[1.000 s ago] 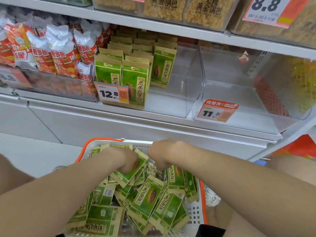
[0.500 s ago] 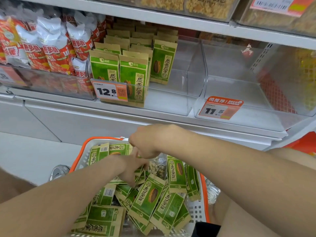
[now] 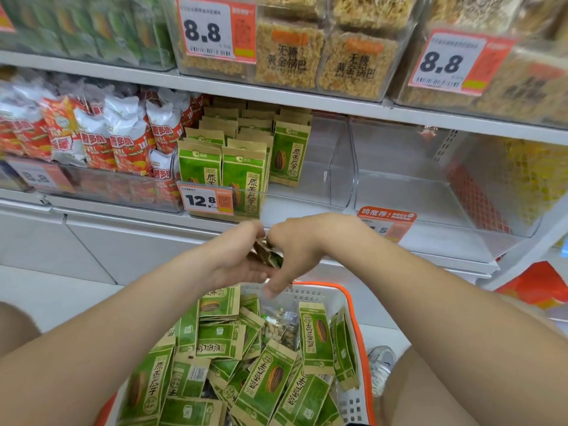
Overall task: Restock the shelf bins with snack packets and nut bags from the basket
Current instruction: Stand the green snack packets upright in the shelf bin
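Note:
A white basket with an orange rim (image 3: 353,305) sits low in front of me, filled with several green seed packets (image 3: 270,376) and a clear nut bag (image 3: 281,327). Above it, my left hand (image 3: 233,256) and my right hand (image 3: 295,250) meet and together hold a small bunch of green packets (image 3: 267,253) seen edge-on. Straight ahead, a clear shelf bin (image 3: 338,167) with a 12.8 price tag holds upright rows of the same green packets (image 3: 242,176) on its left side. Its right side is bare.
A clear bin with an 11.5 tag (image 3: 430,186) stands to the right, with nothing in it. Red and white snack bags (image 3: 101,139) fill the bin to the left. The upper shelf carries boxes of golden rice crackers (image 3: 289,56). A shoe (image 3: 381,364) shows beside the basket.
Both hands have risen out of the basket with a few green packets and now hold them up near the shelf edge. The view has tilted upward.

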`<state>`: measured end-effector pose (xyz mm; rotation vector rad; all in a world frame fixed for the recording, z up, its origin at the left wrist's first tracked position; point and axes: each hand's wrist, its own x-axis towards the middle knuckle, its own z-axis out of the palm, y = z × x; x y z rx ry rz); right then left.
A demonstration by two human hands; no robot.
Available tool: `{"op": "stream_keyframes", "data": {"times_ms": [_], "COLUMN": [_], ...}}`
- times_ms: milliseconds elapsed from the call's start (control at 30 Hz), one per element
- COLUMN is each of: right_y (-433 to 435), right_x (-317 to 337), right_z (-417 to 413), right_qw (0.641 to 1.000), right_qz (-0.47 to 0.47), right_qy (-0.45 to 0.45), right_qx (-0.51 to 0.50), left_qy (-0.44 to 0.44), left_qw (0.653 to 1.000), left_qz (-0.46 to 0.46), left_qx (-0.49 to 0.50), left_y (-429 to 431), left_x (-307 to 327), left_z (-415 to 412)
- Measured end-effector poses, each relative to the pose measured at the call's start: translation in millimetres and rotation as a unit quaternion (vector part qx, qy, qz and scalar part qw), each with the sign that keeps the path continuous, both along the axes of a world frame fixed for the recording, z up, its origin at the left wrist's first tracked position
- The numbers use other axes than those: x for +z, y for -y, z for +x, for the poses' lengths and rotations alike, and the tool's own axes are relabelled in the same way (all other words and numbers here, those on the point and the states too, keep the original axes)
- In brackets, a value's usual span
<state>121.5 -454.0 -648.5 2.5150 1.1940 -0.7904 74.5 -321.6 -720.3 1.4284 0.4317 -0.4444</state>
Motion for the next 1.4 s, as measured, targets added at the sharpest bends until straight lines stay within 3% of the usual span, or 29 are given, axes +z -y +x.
{"op": "stream_keyframes", "data": {"times_ms": [100,200,300,400,500,667,733,833,900,933,1033,1100,1167,1267,1300,1333,1400], "right_y": [-2,4,12,11,12,11,9,9,11,13,16,14,12,8,7,7,8], "right_x": [11,24,33,39,40,25,25,29,29,28,24,20,19,15,13,10,6], "right_z": [3,13,17,17,17,30,34,34,39,41,46,44,44,42,40,40,42], "right_qw": [0.994,0.972,0.869,0.776,0.7,0.688,0.649,0.595,0.6,0.63,0.765,0.78,0.771,0.694,0.676,0.674,0.712], "right_qz": [0.104,0.22,0.405,0.516,0.558,0.581,0.606,0.599,0.605,0.614,0.554,0.515,0.52,0.526,0.51,0.502,0.514], "right_qy": [-0.011,-0.048,-0.166,-0.2,-0.248,-0.092,-0.133,-0.232,-0.219,-0.163,0.146,0.237,0.175,-0.117,-0.173,-0.184,-0.092], "right_qx": [0.0,-0.068,-0.232,-0.304,-0.371,-0.425,-0.44,-0.483,-0.476,-0.448,-0.293,-0.267,-0.324,-0.477,-0.503,-0.51,-0.469], "left_qy": [0.025,0.054,0.138,0.188,0.222,0.306,0.328,0.348,0.351,0.35,0.373,0.428,0.483,0.53,0.539,0.537,0.472], "left_qw": [0.998,0.992,0.981,0.955,0.935,0.822,0.801,0.803,0.804,0.809,0.802,0.775,0.749,0.73,0.724,0.724,0.737], "left_qz": [-0.006,0.093,0.115,0.199,0.226,0.432,0.437,0.394,0.401,0.412,0.43,0.416,0.385,0.345,0.344,0.355,0.445], "left_qx": [0.065,0.071,0.079,0.114,0.157,0.211,0.245,0.281,0.263,0.232,0.18,0.207,0.24,0.261,0.259,0.247,0.187], "left_y": [-3,-12,-10,-12,-16,-10,-8,-7,-7,-6,0,5,8,6,4,2,-5], "left_x": [25,38,46,48,43,53,55,54,55,55,48,46,52,63,64,65,62], "left_z": [0,2,-1,-2,2,6,6,6,8,10,11,9,6,5,5,7,11]}}
